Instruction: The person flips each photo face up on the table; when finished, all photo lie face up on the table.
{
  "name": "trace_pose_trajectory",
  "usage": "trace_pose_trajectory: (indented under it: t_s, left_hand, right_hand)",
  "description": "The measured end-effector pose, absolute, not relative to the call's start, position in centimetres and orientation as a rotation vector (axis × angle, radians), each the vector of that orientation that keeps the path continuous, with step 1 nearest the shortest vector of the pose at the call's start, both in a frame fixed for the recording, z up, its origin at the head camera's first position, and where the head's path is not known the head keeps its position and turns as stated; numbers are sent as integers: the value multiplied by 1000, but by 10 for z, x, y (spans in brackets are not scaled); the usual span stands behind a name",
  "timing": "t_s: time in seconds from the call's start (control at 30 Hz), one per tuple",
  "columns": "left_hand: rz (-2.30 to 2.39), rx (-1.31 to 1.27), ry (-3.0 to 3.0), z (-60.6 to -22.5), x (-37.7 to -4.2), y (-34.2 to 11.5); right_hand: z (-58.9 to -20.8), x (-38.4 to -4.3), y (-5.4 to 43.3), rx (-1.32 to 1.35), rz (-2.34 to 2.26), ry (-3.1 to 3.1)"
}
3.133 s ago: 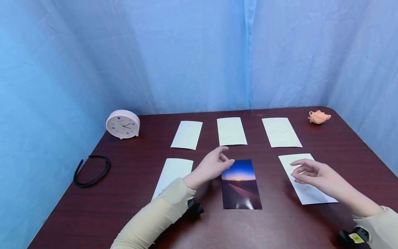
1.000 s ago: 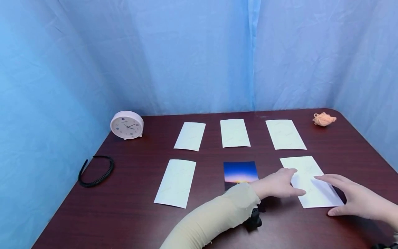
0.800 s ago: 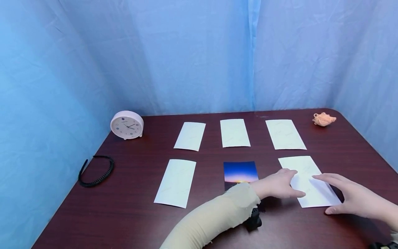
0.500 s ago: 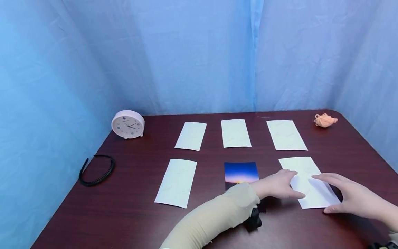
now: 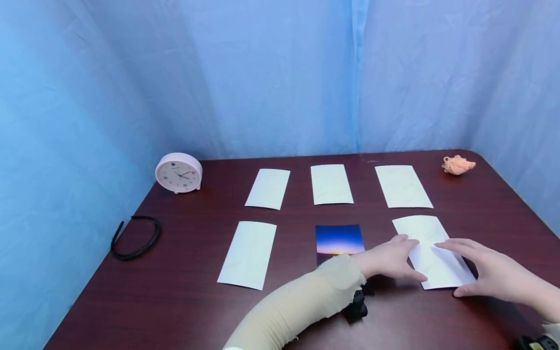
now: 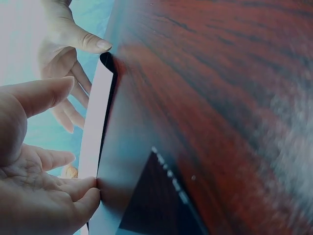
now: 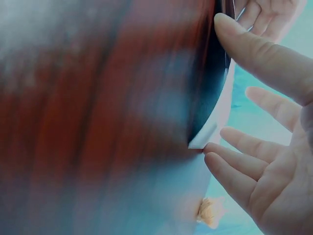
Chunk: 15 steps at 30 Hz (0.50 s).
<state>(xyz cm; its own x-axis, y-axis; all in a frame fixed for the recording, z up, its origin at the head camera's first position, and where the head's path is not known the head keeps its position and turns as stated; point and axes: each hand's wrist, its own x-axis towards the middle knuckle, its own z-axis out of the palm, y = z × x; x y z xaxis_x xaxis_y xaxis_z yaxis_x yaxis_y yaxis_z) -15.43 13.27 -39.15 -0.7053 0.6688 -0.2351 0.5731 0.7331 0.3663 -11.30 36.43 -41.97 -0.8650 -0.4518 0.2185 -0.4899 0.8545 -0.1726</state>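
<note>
At the right of the front row lies a white card point(image 5: 437, 257), blank side up. My left hand point(image 5: 389, 258) rests its fingertips along the card's left edge, fingers loosely spread. On the opposite side, my right hand point(image 5: 498, 272) has its thumb by the near right corner and its fingertips over the right edge. The left wrist view has the card point(image 6: 95, 122) nearly edge-on between both hands, its far end bowed off the table. Part of a sunset photo point(image 5: 339, 240) shows beyond my left forearm, the remainder hidden.
Another white card point(image 5: 248, 255) lies front left. Behind it runs a row of white cards: left point(image 5: 268, 188), middle point(image 5: 331, 183) and right point(image 5: 402, 186). A clock point(image 5: 178, 174) and black headband point(image 5: 150, 240) are at left, peach yarn point(image 5: 457, 165) at back right.
My left hand has moved right from the sunset photo to the white card. My right hand has spread its fingers and come down at the card's right edge. Lately the card shifted slightly left.
</note>
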Motion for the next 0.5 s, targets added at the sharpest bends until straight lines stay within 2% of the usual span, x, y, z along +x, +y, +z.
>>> trace_pose_trajectory:
  t_s: [0.5]
  left_hand:
    - [260,1020,2566,-397,-152,137]
  right_hand:
    - [-422,-112,360,836,365,-2717]
